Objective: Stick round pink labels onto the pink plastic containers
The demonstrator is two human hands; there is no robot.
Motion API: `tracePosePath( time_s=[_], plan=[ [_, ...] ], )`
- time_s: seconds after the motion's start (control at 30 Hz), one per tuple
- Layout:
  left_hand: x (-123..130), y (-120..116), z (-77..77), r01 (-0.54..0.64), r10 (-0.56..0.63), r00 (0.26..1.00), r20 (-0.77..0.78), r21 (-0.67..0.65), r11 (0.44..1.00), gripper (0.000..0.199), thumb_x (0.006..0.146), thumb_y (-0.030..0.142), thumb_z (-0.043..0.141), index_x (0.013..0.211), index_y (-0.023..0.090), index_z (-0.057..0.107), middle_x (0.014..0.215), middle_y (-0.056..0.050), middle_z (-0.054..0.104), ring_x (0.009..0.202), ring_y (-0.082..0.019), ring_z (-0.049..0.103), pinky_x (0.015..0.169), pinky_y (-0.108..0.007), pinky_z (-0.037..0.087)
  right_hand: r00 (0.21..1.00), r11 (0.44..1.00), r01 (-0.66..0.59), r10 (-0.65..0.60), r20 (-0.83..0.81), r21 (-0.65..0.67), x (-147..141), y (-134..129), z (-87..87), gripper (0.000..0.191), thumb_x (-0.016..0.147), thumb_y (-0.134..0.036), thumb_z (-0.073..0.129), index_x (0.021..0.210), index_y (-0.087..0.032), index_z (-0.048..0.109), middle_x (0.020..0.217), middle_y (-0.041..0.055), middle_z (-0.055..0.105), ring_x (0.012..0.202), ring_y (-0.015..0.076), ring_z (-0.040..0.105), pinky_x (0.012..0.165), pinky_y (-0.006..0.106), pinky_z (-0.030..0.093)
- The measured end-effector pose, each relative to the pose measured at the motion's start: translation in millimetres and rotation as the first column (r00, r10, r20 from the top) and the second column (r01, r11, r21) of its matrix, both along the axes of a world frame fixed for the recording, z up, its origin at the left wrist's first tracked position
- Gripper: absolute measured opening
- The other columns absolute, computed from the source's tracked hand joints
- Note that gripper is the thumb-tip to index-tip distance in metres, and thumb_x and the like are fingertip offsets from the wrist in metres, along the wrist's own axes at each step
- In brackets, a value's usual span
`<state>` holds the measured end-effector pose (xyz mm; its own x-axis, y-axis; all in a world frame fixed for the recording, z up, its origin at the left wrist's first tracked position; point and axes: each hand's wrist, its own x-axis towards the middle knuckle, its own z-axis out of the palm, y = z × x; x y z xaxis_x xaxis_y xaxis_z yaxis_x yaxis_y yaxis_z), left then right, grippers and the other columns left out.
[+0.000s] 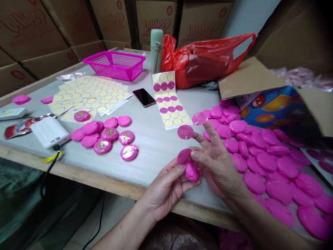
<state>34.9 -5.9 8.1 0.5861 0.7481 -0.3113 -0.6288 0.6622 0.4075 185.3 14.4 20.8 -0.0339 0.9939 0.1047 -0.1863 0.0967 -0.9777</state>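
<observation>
My left hand [169, 185] is closed on a pink round plastic case [191, 172] above the table's front edge. Between thumb and finger, my right hand [217, 161] pinches a round pink sticker [184, 156], which sits close above the case; whether they touch, I cannot tell. Two more round stickers cling to other right fingertips, a lower sticker [185, 132] and an upper sticker [199, 118]. Beyond the hands lies a sticker sheet [170, 100] with pink circles and bare yellow spots. Left of it are several pink cases [110, 134], some with labels on top.
A large heap of pink cases [270, 159] spreads at right beside an open carton [281, 104]. Farther back are a phone [144, 97], yellow-dotted sheets [88, 92], a pink basket [114, 66], a green flask [156, 52] and a red bag [208, 59]. A white power bank [50, 132] lies left.
</observation>
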Motion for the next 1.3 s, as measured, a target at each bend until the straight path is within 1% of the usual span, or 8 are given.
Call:
tracePosePath(
  time_s=[0.17,0.3,0.37,0.57,0.73,0.87,1.13,1.3],
  plan=[
    [-3,4,-0.3,-0.03,0.03,1.0,-0.002,-0.024,0.999,0.043,0.095,0.019,0.061,0.137,0.016,0.058,0.138,-0.015,0.063,0.116,-0.026,0.067,0.103,-0.038,0.052,0.993,0.999,-0.004,-0.002,0.114,0.053,12,2,3.4,0.082,0.088,-0.023,0.069,0.155,-0.045,0.028,0.136,0.007,0.058,0.088,0.0146,0.072,0.077,0.033,0.066],
    [-15,12,3.2,-0.059,0.058,0.998,-0.02,-0.076,0.995,0.051,0.097,0.027,0.057,0.145,0.012,0.048,0.134,-0.021,0.063,0.115,-0.03,0.069,0.106,-0.041,0.049,0.973,0.995,0.061,-0.076,0.217,0.076,37,13,11.3,0.083,0.085,-0.022,0.071,0.154,-0.045,0.032,0.142,0.0071,0.058,0.085,0.0177,0.073,0.071,0.035,0.067],
    [-19,16,5.0,-0.073,0.073,0.997,-0.006,-0.106,0.992,0.05,0.098,0.027,0.053,0.145,0.012,0.046,0.134,-0.022,0.063,0.117,-0.03,0.067,0.107,-0.042,0.049,0.973,0.997,0.053,-0.063,0.221,0.055,42,16,11.9,0.087,0.082,-0.021,0.075,0.154,-0.045,0.034,0.142,0.0072,0.059,0.081,0.0177,0.074,0.07,0.035,0.068],
    [-20,16,5.1,-0.114,0.119,0.992,0.028,-0.149,0.982,0.042,0.096,0.021,0.056,0.137,0.011,0.054,0.137,-0.02,0.062,0.124,-0.029,0.064,0.109,-0.045,0.048,0.971,0.998,-0.06,0.059,0.232,-0.002,34,10,10.2,0.092,0.077,-0.017,0.081,0.153,-0.046,0.038,0.149,0.0095,0.056,0.073,0.0135,0.073,0.072,0.032,0.068],
    [-18,14,0.9,-0.135,0.139,0.99,0.03,-0.114,0.984,0.033,0.093,0.017,0.061,0.125,0.009,0.063,0.124,-0.017,0.069,0.115,-0.027,0.068,0.106,-0.043,0.052,0.97,0.995,-0.099,0.089,0.224,0.033,29,6,14.2,0.091,0.078,-0.013,0.079,0.15,-0.052,0.038,0.151,0.0082,0.054,0.071,0.0102,0.072,0.07,0.027,0.066],
    [-18,14,-0.8,-0.127,0.13,0.991,0.035,-0.087,0.988,0.028,0.093,0.016,0.062,0.12,0.011,0.068,0.117,-0.015,0.073,0.107,-0.023,0.071,0.097,-0.037,0.057,0.965,0.989,-0.144,0.134,0.225,0.027,23,2,15.8,0.09,0.08,-0.018,0.08,0.152,-0.052,0.035,0.154,0.0085,0.05,0.072,0.0114,0.074,0.072,0.031,0.068],
    [-16,13,-3.4,-0.094,0.094,0.996,-0.001,-0.08,0.992,0.025,0.094,0.018,0.062,0.117,0.012,0.071,0.112,-0.013,0.076,0.097,-0.02,0.074,0.09,-0.033,0.06,0.966,0.99,-0.138,0.141,0.218,-0.028,23,1,15.5,0.093,0.078,-0.021,0.084,0.151,-0.051,0.035,0.155,0.0092,0.05,0.073,0.013,0.075,0.066,0.031,0.068],
    [-16,13,-5.9,-0.063,0.062,0.998,-0.023,-0.062,0.996,0.028,0.093,0.021,0.064,0.118,0.011,0.071,0.114,-0.014,0.075,0.096,-0.021,0.074,0.088,-0.032,0.06,0.977,0.984,-0.117,0.138,0.16,-0.133,20,1,21.3,0.097,0.076,-0.017,0.085,0.15,-0.055,0.036,0.156,0.0037,0.049,0.075,0.0088,0.073,0.07,0.025,0.066]
  ],
)
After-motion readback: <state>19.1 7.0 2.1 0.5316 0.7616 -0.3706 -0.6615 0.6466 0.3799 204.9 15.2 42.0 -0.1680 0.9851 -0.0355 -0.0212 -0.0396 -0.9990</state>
